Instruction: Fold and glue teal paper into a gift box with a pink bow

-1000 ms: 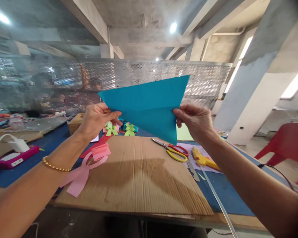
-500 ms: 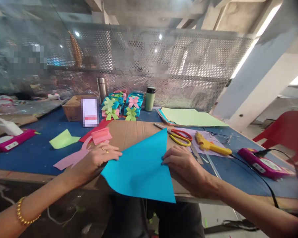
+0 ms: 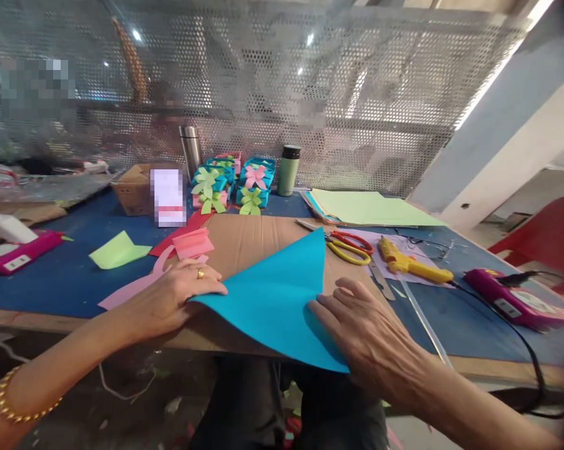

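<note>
Blue tabletop (image 3: 66, 281) carries a cardboard sheet (image 3: 254, 240); on it lies the teal paper (image 3: 277, 297), already folded to a triangle. Left hand (image 3: 169, 297) pins its left corner, right hand (image 3: 371, 331) lies flat on the right edge, fingers spread, apparently creasing. Scissors (image 3: 347, 247) lie untouched.

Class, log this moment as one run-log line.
left hand: flat on blue paper | right hand: pressing its corner | paper: folded, on cardboard
</note>
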### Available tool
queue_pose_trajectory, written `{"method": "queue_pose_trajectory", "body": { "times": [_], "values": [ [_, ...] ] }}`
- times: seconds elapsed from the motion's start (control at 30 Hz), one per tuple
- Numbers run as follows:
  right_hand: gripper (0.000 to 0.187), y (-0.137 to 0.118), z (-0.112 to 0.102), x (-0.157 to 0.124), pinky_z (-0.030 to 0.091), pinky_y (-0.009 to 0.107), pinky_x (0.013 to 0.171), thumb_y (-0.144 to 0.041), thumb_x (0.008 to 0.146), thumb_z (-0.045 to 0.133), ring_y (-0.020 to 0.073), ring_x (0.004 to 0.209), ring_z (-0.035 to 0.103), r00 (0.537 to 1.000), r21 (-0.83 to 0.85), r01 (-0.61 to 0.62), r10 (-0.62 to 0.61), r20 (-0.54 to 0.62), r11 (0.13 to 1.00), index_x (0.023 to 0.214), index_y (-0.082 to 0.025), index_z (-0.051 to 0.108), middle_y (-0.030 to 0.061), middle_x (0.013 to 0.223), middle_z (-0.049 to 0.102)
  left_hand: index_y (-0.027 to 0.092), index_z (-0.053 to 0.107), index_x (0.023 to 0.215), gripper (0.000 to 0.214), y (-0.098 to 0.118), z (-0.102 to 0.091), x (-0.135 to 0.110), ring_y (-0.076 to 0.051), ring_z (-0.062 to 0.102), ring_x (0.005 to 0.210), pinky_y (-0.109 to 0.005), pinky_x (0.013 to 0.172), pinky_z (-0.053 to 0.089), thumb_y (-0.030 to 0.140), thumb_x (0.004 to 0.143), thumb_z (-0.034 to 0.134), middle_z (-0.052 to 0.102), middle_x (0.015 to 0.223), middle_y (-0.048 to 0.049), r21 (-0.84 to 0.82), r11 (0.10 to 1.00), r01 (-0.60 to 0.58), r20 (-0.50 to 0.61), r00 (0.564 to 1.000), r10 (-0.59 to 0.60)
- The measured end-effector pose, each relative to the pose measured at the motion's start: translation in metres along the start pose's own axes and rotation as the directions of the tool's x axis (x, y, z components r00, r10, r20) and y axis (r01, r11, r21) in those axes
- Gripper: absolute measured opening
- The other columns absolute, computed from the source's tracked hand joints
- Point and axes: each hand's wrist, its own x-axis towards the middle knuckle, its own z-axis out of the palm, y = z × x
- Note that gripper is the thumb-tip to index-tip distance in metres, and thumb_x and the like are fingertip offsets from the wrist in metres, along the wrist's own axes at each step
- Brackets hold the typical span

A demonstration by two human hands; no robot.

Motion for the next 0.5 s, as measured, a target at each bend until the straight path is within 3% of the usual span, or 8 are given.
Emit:
{"method": "queue_pose_trajectory", "body": {
  "times": [0.1, 0.2, 0.27, 0.5],
  "values": [
    [0.02, 0.0, -0.003, 0.004, 0.032, 0.046, 0.093, -0.01, 0.087, 0.044, 0.0218, 0.074, 0.053, 1.0, 0.039, -0.016, 0.016, -0.012, 0.999, 0.083, -0.018, 0.062, 0.0075, 0.078, 0.06, 0.026, 0.071, 0.1, 0.022, 0.001, -0.001, 0.007, -0.023, 0.065, 0.104, -0.046, 0.102, 0.041, 0.03, 0.097, 0.05, 0.073, 0.109, -0.0022, -0.069, 0.988, 0.141, -0.019, 0.99, -0.142],
    [0.026, 0.007, -0.004, 0.009, 0.034, 0.041, 0.085, -0.021, 0.097, 0.046, 0.0215, 0.076, 0.054, 0.996, 0.073, -0.059, 0.064, -0.059, 0.996, 0.077, -0.02, 0.063, 0.0055, 0.076, 0.062, 0.022, 0.07, 0.08, 0.035, 0.004, -0.003, 0.015, -0.02, 0.065, 0.079, -0.032, 0.072, 0.047, 0.049, 0.095, 0.053, 0.074, 0.084, -0.0019, -0.152, 0.911, 0.383, 0.009, 0.922, -0.386],
    [0.031, 0.013, -0.004, 0.012, 0.034, 0.038, 0.08, -0.03, 0.1, 0.05, 0.0207, 0.075, 0.054, 0.992, 0.087, -0.079, 0.087, -0.09, 0.993, 0.074, -0.021, 0.064, 0.0039, 0.073, 0.063, 0.021, 0.068, 0.072, 0.041, 0.007, -0.003, 0.019, -0.019, 0.062, 0.07, -0.029, 0.065, 0.044, 0.053, 0.092, 0.054, 0.071, 0.073, -0.0011, -0.161, 0.867, 0.471, 0.006, 0.879, -0.477],
    [0.045, 0.03, 0.01, 0.02, 0.033, 0.037, 0.072, -0.037, 0.1, 0.051, 0.0186, 0.063, 0.052, 0.983, 0.029, -0.118, 0.121, -0.137, 0.993, 0.06, -0.019, 0.061, 0.0035, 0.061, 0.059, 0.019, 0.048, 0.055, 0.044, 0.015, 0.003, 0.03, -0.012, 0.045, 0.056, -0.028, 0.062, 0.033, 0.046, 0.089, 0.054, 0.05, 0.054, 0.0035, -0.027, 0.837, 0.546, -0.149, 0.826, -0.544]
  ]
}}
